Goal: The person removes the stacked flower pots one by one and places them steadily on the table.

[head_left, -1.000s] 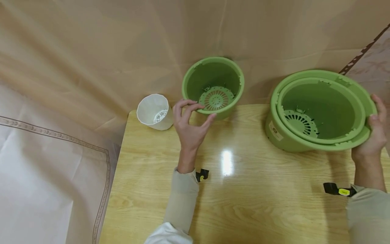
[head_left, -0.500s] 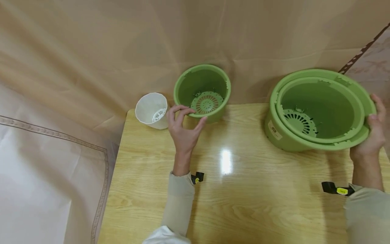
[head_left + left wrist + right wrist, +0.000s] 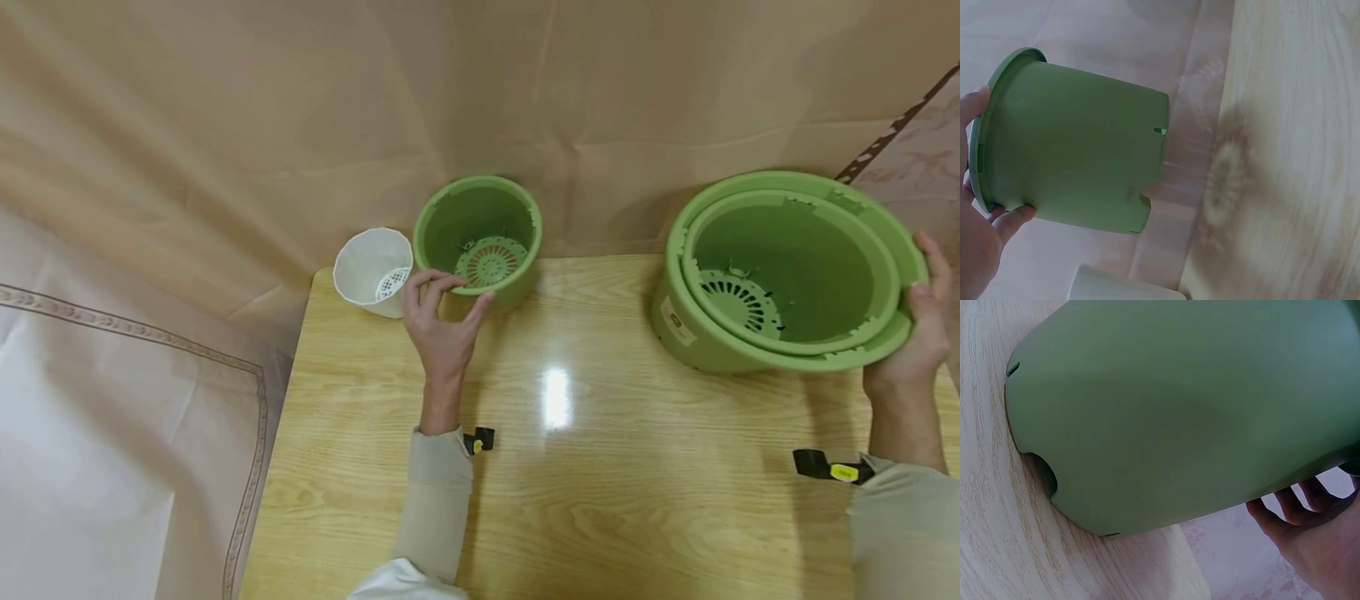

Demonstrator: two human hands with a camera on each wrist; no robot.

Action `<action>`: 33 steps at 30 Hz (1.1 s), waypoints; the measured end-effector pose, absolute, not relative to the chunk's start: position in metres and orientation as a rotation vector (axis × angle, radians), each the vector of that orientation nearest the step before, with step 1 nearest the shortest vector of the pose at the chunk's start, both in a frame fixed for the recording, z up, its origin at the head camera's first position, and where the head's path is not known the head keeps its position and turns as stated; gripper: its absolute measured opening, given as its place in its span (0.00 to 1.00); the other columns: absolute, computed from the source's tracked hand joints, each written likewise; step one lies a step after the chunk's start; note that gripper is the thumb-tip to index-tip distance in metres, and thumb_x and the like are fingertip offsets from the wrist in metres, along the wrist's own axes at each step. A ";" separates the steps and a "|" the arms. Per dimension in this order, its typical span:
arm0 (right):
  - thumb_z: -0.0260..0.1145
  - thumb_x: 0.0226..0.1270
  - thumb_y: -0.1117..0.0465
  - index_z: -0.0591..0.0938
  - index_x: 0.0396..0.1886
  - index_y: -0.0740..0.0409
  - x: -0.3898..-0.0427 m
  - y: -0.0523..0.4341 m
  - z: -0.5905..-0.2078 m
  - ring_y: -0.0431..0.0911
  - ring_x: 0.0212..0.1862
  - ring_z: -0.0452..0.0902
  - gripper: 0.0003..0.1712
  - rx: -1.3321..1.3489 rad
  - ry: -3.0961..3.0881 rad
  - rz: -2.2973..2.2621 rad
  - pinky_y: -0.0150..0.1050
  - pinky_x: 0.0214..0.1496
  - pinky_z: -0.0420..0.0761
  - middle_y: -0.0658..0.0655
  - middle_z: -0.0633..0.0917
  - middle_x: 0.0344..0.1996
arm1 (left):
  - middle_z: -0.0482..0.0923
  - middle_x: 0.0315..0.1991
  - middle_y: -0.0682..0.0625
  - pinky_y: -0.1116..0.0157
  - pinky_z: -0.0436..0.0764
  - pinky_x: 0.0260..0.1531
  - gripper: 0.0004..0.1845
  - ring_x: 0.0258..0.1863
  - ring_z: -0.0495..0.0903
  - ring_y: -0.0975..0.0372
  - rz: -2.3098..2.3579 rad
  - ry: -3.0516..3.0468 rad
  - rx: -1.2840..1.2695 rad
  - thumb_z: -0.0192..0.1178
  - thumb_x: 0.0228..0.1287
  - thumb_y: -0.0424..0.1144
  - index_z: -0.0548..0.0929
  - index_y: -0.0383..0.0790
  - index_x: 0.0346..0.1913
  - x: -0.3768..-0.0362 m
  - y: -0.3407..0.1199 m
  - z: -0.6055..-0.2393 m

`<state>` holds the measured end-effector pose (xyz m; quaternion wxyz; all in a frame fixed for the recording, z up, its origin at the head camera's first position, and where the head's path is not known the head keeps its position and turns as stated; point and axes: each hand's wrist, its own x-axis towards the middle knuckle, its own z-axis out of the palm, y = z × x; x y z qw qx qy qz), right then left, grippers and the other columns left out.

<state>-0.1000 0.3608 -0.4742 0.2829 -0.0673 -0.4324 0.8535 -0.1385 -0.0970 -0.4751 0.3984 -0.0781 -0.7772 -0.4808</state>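
While the left hand [image 3: 442, 329] pinched the small green pot [image 3: 477, 237] by its rim, the right hand [image 3: 917, 333] gripped the nested pots' [image 3: 787, 267] rim; light, stiff plastic, seemingly.

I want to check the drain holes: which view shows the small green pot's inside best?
The head view: the small green pot opens toward it, its perforated floor visible. The left wrist view shows only its outer wall, held by the left hand; the right wrist view misses it.

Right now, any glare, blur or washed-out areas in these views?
Head view: sharp, one bright glare spot on the table. Left wrist view: pale, overexposed background behind the small green pot. Right wrist view: large green pot fills the frame, slightly soft.
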 end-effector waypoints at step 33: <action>0.43 0.68 0.70 0.68 0.69 0.67 -0.100 0.361 -0.474 0.55 0.57 0.75 0.29 -0.152 -1.143 2.276 0.38 0.53 0.81 0.70 0.70 0.65 | 0.72 0.38 0.28 0.46 0.68 0.58 0.18 0.44 0.71 0.37 -1.219 -1.962 -0.135 0.80 0.34 0.23 0.81 0.22 0.30 -0.124 -0.105 -0.474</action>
